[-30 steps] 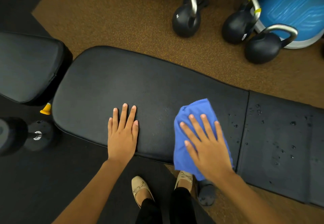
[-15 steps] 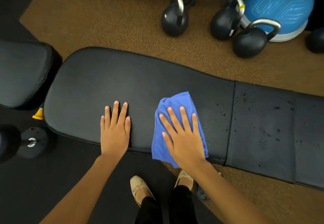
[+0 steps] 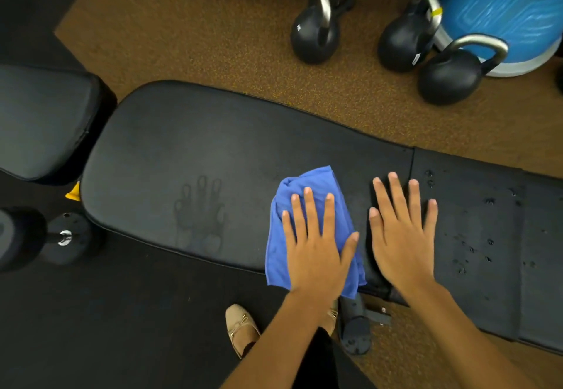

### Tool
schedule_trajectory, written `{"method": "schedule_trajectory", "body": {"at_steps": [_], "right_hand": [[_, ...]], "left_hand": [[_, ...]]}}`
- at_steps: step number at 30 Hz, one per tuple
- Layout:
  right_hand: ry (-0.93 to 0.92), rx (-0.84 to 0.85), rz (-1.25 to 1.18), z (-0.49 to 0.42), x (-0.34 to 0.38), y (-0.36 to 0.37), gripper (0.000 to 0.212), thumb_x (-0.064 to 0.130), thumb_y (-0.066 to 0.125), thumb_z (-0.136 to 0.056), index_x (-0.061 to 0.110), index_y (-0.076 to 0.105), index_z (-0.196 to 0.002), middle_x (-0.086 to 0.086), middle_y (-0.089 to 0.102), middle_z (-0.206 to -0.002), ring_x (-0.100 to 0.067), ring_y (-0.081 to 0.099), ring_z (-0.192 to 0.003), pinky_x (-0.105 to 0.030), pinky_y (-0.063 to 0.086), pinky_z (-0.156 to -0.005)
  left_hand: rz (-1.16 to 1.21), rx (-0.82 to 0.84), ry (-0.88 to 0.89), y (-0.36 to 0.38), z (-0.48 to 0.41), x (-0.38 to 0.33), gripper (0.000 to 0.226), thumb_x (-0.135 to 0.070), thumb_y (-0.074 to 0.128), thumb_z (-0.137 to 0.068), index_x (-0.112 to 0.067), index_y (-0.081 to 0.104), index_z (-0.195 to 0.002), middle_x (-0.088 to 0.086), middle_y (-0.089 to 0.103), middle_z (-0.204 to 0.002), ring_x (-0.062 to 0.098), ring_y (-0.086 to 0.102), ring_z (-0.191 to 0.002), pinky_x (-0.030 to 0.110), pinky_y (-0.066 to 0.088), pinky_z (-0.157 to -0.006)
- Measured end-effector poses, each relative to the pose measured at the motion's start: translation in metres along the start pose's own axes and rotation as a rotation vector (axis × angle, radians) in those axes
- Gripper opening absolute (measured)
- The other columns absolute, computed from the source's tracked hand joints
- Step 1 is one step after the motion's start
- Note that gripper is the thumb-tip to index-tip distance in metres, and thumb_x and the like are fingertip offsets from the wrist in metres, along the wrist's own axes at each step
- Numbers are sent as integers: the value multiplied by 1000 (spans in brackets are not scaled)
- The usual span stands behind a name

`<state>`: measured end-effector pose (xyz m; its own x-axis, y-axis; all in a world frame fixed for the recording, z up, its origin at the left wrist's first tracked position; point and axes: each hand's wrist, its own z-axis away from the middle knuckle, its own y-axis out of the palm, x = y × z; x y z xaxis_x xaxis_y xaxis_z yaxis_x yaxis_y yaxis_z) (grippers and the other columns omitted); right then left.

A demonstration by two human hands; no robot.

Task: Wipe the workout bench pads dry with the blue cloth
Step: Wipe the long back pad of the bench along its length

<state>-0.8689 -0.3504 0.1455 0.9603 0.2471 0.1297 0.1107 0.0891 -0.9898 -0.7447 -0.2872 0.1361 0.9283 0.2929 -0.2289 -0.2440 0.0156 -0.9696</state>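
Black padded desk (image 3: pixel 213 144) across mid-frame: blue cloth (image 3: pixel 313 180) lies centre under the left hand (image 3: pixel 316 251), right hand (image 3: pixel 402 242) flat beside, droplets (image 3: pixel 490 201) at right.

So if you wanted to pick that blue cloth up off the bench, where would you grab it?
Probably the blue cloth's near edge, which hangs over the bench pad's front edge: come from the person's side and pinch it. The left hand lies flat on its middle, and the rest lies flat against the pad.

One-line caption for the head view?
Left hand presses blue cloth on black vinyl bench pad; right hand flat beside it, droplets further right.
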Motion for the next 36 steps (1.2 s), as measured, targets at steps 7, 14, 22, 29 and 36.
{"method": "schedule_trajectory", "body": {"at_steps": [7,14,22,29,36], "right_hand": [[-17,-10,19,3,-8,4,55,38,17,-101,18,20,-152,-11,16,-159,-28,9,-147,-50,8,-117],[-26,-39,36,5,-8,6,55,36,19,-101,13,25,-151,-17,20,-157,-32,12,-146,-50,8,-117],[-27,-56,40,5,-9,6,55,36,18,-101,14,24,-151,-17,19,-157,-32,10,-147,-51,10,-117],[-23,-60,62,5,-6,8,55,35,16,-101,14,22,-151,-16,17,-158,-31,9,-147,-51,8,-117],[-17,-58,77,6,-6,6,55,35,16,-101,14,23,-151,-17,18,-158,-32,10,-147,-52,10,-117]], "left_hand": [[-40,-12,-48,-3,16,64,57,-41,31,-92,-21,34,-145,14,28,-152,32,27,-139,49,20,-111],[68,-63,-353,-11,-33,128,59,-46,22,-92,-24,33,-145,7,27,-153,35,21,-141,61,15,-110],[57,-38,-218,-13,4,146,56,-52,13,-97,-30,23,-148,0,18,-156,24,9,-144,51,13,-114],[127,-47,-487,-16,-44,156,52,-41,32,-100,-28,19,-149,4,12,-158,35,2,-144,57,4,-113],[64,-27,-321,-18,-20,181,58,-54,18,-93,-33,25,-147,1,14,-158,31,5,-145,59,8,-112]]}}
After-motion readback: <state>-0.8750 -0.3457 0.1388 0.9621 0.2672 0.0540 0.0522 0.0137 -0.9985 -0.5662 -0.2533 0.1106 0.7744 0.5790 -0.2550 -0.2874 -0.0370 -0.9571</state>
